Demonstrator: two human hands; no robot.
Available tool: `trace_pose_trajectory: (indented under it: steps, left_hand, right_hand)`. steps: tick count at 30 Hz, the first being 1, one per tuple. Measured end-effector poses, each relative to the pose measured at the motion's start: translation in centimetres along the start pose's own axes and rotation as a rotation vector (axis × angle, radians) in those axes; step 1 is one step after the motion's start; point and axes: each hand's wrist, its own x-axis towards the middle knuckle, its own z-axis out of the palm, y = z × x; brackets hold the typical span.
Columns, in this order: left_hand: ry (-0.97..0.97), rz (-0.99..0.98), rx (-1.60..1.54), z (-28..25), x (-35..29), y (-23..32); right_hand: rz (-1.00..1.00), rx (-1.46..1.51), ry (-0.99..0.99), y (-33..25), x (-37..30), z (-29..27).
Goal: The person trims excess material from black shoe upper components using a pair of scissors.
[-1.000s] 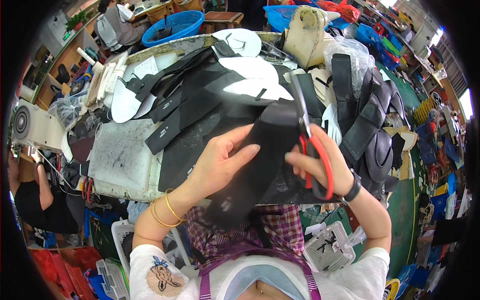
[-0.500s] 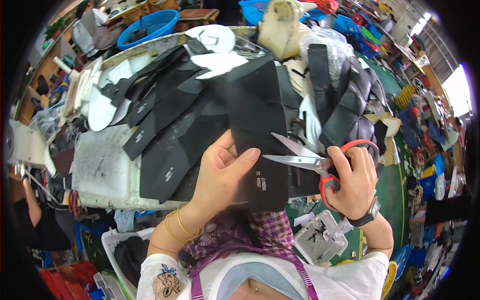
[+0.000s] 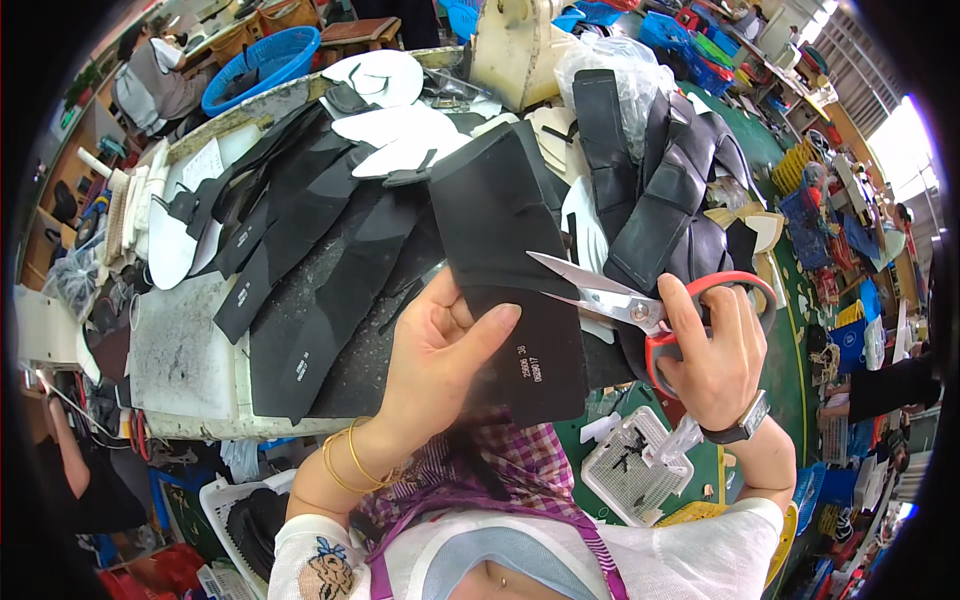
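smooth strip (image 3: pixel 535 345) in left hand (image 3: pixel 435 350), pointed metal scissors (image 3: pixel 640 312) at its edge

A worktable (image 3: pixel 290 427) with flat black pieces (image 3: pixel 352 288), white shaped pieces (image 3: pixel 395 125) and a pale slab (image 3: pixel 185 350) at its left.

The panel (image 3: pixel 505 215) has scissors (image 3: pixel 643 312) at its right edge

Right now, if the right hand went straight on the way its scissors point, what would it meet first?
Probably the black piece pinched in the left hand; the open blades of the scissors in the right hand overlap its edge in view, though depth is unclear.
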Motion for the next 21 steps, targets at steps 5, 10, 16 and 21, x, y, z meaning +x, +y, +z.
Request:
trace_pose_trajectory:
  steps: [5, 10, 16, 21]
  left_hand:
    - [-0.005, -0.016, 0.024, -0.5, 0.1, 0.2]
    - [-0.072, -0.068, 0.103, -0.6, 0.0, 0.7]
    - [-0.093, -0.112, 0.184, -0.8, -0.1, 1.6]
    - [-0.077, -0.130, 0.285, -0.5, -0.5, 2.1]
  right_hand:
    - [-0.131, -0.011, -0.021, 0.7, -0.2, 0.4]
    - [-0.159, 0.116, -0.071, 1.4, 0.5, 1.2]
    - [-0.217, 0.135, -0.017, 0.8, 1.5, 2.0]
    - [-0.250, 0.103, 0.058, 0.0, 3.0, 1.9]
